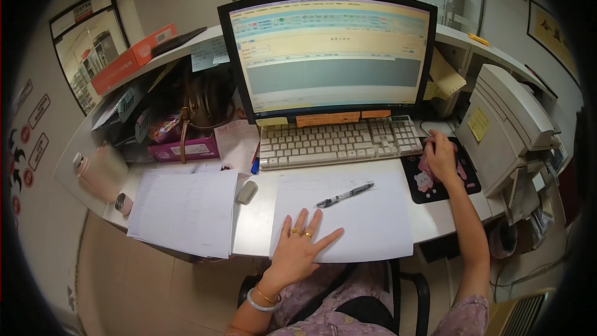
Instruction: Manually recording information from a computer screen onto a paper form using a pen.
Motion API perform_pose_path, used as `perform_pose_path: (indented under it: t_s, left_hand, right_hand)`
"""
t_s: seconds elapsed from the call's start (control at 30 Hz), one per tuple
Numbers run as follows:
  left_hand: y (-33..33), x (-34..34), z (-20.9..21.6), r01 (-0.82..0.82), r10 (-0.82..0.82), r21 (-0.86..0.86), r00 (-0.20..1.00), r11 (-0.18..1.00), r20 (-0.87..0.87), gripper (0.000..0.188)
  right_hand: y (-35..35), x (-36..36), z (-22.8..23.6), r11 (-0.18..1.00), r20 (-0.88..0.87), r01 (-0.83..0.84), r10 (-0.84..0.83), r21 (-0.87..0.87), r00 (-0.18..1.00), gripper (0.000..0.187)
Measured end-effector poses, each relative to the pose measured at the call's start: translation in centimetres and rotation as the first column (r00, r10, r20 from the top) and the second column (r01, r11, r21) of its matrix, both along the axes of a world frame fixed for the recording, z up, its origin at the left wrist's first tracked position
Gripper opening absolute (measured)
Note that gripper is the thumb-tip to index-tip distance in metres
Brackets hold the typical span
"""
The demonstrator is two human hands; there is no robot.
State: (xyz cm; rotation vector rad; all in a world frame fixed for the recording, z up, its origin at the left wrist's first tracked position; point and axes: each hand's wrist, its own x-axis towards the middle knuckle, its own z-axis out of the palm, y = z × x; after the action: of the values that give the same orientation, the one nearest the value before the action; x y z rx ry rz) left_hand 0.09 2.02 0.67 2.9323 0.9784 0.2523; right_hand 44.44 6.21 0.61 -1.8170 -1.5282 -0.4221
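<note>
Fingers spread, my left hand (295, 249) lies flat on the near edge of a white sheet of paper (379, 227). It holds nothing; two rings and two bracelets are on it. Just beyond its fingertips, a black-and-clear pen (344, 195) rests slantwise on the sheet. Over on the right, my right hand (441, 157) curls down on a black mouse pad (465, 182) with a pink cartoon print. A computer mouse seems to be under that hand, mostly hidden by the fingers. Behind the paper stands a white keyboard (336, 146), below a lit monitor (336, 78).
Left of the sheet are a small grey rounded object (247, 193) and a paper stack (180, 211). Beyond them sits a purple box (199, 149). A pink bottle (99, 177) and a small pink cylinder (124, 204) stand at the left edge. A bulky printer (497, 124) bounds the right.
</note>
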Motion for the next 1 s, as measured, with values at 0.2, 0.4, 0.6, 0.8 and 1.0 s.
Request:
perform_pose_path:
  t_s: [0.2,0.4,0.6,0.8,1.0]
  left_hand:
    - [0.2,-0.3,-0.3,0.007,-0.007,-0.001,1.000,1.000,0.020,0.101]
    - [0.1,-0.4,-0.1,0.005,-0.005,0.007,1.000,1.000,0.009,0.102]
    - [0.1,-0.2,-0.1,0.023,-0.022,0.014,1.000,1.000,-0.008,0.097]
    - [0.2,0.4,0.0,0.076,-0.076,-0.003,0.997,0.997,0.032,0.098]
    - [-0.1,-0.1,0.5,-0.044,0.044,-0.012,0.999,0.999,-0.020,0.094]
  right_hand:
    - [-2.8,2.2,-0.3,0.948,0.140,0.234,-0.207,-0.214,0.968,0.051]
    - [-3.1,2.8,-1.2,0.989,0.010,0.113,-0.113,-0.099,0.994,0.043]
    - [-2.9,3.2,-1.7,0.992,0.042,0.106,-0.103,-0.074,0.994,0.041]
    - [-4.0,3.3,-0.9,0.983,0.263,0.186,-0.182,0.013,0.947,0.048]
    - [0.9,-2.2,1.1,0.959,-0.071,-0.281,0.277,-0.043,0.958,0.034]
